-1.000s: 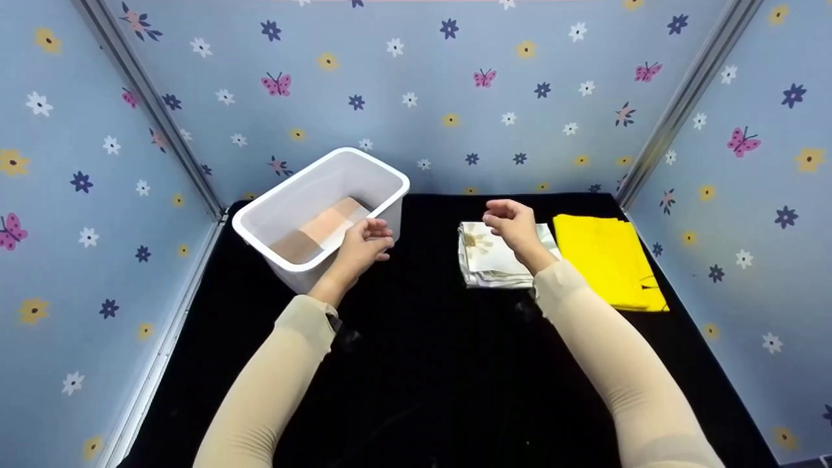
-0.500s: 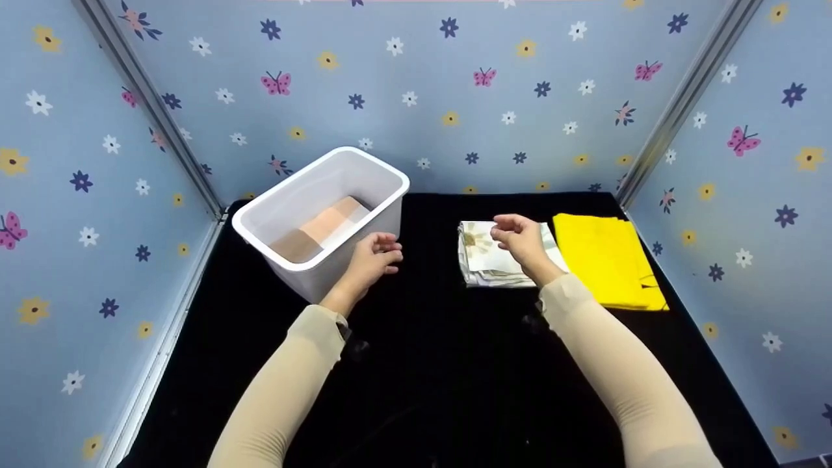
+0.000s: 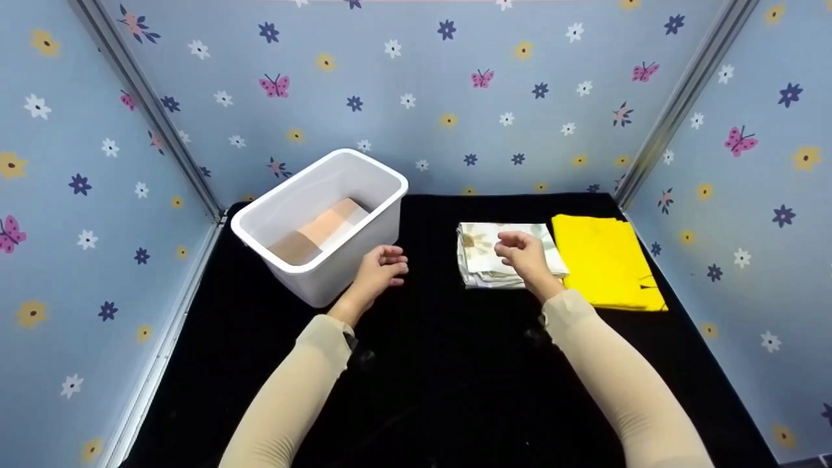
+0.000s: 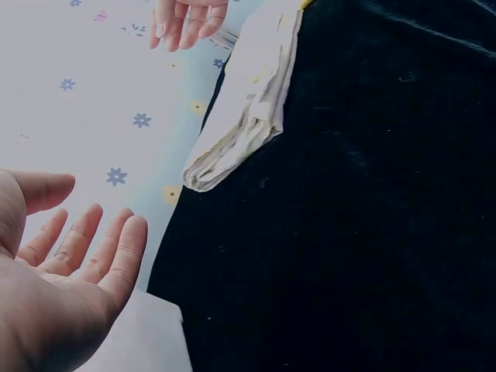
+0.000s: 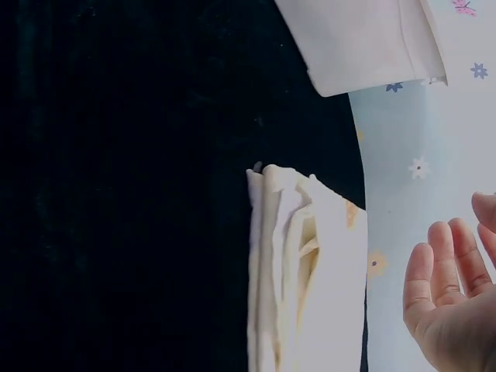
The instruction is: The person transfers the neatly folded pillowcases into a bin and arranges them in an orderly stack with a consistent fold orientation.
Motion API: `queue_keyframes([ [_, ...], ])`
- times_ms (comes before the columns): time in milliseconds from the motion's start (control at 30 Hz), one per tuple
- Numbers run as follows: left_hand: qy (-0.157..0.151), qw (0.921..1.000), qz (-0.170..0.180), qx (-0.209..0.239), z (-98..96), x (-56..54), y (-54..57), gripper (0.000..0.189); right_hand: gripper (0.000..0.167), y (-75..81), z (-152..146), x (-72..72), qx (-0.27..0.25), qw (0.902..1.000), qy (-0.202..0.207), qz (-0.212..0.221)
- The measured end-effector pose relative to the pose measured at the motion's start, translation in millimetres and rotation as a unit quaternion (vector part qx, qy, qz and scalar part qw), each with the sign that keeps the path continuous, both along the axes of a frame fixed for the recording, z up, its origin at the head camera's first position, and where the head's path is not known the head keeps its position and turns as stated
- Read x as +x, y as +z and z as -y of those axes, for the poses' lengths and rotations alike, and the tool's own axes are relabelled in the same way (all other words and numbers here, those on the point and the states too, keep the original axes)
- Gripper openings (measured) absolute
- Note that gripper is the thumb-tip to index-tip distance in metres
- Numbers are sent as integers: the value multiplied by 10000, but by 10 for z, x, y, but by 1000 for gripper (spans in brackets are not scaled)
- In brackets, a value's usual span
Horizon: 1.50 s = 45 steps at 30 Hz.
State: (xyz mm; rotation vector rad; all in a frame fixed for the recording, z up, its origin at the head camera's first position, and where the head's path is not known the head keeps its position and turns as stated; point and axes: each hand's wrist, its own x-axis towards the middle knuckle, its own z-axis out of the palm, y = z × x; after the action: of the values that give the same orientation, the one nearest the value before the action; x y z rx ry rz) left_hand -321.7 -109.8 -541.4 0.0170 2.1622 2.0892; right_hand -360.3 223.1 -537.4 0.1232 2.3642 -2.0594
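My left hand [image 3: 377,275] hovers beside the near right side of a white plastic bin [image 3: 338,273], holding nothing, its fingers loosely bent. In the left wrist view that hand [image 4: 70,279] has thumb and fingers spread apart. Above a folded floral cloth [image 3: 481,250] is my right hand [image 3: 528,260], also holding nothing. The right wrist view shows this hand [image 5: 453,294] with relaxed fingers and the layered folds of the cloth [image 5: 325,287] beside it. Inside the bin lies something banded in brown, peach and white [image 3: 328,222]; its kind is unclear.
A folded yellow cloth [image 3: 601,260] lies right of the floral one, with thin dark strings at its near right corner. Black fabric [image 3: 429,364] covers the table. Flower-patterned panels [image 3: 416,97] in metal frames enclose the back and sides.
Both hands have drawn back toward the person and slightly right. The left hand has moved from over the bin's rim to beside its wall. The bin and cloths have stayed put.
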Motion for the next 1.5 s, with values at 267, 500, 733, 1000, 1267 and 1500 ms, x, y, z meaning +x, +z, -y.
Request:
queue_keyframes([
  [267, 43, 9999, 140, 58, -66, 54, -171, 33, 41, -114, -95, 104, -32, 9998, -77, 194],
  [500, 40, 9999, 129, 92, -113, 69, -245, 32, 43, -199, -177, 115, -112, 9995, -126, 264],
  [733, 63, 9999, -22, -150, -205, 68, -367, 34, 48, -342, -253, 185, 603, 9980, -136, -134],
  [1000, 155, 9988, -224, -401, -323, 38, -491, 42, 56, -428, -358, 227, 1705, 9842, -50, -467],
  [1267, -13, 9966, -531, -637, -472, -7, -597, 48, 67, -445, -515, 276, 2028, 9778, 58, -520],
  [1500, -89, 9961, -533, -692, -596, -61, -647, 49, 72, -537, -695, 260, 2255, 9712, 84, -767],
])
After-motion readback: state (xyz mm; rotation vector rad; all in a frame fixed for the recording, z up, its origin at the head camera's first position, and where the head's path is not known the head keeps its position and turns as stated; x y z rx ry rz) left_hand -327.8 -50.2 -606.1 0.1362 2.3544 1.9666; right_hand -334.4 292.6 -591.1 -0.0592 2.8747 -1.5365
